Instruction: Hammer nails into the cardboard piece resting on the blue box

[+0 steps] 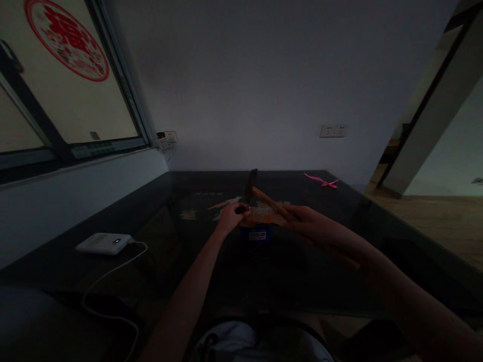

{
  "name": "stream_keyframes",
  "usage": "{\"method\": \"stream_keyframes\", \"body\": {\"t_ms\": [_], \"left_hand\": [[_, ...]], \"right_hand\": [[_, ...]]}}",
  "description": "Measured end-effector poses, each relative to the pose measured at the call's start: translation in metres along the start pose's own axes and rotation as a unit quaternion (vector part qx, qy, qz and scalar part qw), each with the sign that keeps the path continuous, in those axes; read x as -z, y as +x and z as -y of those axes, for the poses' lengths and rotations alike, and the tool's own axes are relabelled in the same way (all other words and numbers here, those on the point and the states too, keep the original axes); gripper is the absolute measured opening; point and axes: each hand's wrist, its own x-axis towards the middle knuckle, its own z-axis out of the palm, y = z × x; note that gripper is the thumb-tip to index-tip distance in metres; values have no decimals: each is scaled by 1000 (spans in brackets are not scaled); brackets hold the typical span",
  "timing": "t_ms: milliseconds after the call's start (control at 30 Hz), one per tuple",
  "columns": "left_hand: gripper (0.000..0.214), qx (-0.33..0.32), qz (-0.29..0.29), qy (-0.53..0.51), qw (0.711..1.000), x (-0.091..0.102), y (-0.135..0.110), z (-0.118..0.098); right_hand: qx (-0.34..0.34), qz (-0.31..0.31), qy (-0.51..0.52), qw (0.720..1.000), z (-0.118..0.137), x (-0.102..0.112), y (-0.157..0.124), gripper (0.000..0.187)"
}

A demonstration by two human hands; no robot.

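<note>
The wooden handle of a hammer [266, 198] is in my right hand [307, 221], its fingers closed around the lower end. The dark hammer head points up and away, above the middle of the work. My left hand [229, 218] is closed in a pinch at the left edge of a mottled orange-brown piece [260, 215]. Something small and dark shows by its fingertips, too dim to name. Beneath the orange-brown piece stands a blue container [257, 234] with a pale label. Dim light hides the fine detail.
Pale scraps [225, 203] lie on the dark glossy table [181, 188] behind my hands. To the left is a white power bank [105, 243] with a cable [113, 266] trailing to the near edge. A pink strap-like thing [322, 181] lies far right, near the wall.
</note>
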Motion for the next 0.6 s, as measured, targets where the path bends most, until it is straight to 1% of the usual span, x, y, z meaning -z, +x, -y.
{"method": "stream_keyframes", "body": {"t_ms": [100, 200, 300, 467, 600], "left_hand": [[28, -17, 33, -58, 998, 5, -1, 2], [28, -30, 8, -76, 997, 9, 0, 3], [22, -29, -20, -51, 998, 11, 0, 3], [15, -30, -22, 3, 999, 10, -1, 0], [13, -22, -29, 18, 999, 9, -2, -3]], "right_hand": [[17, -8, 6, 1000, -3, -1, 2, 41], [13, -12, 4, 1000, -9, -4, 4, 42], [10, -21, -5, 1000, -11, -5, 5, 42], [-1, -19, -19, 1000, -5, -7, 5, 40], [18, -7, -21, 1000, -1, -8, 7, 38]]}}
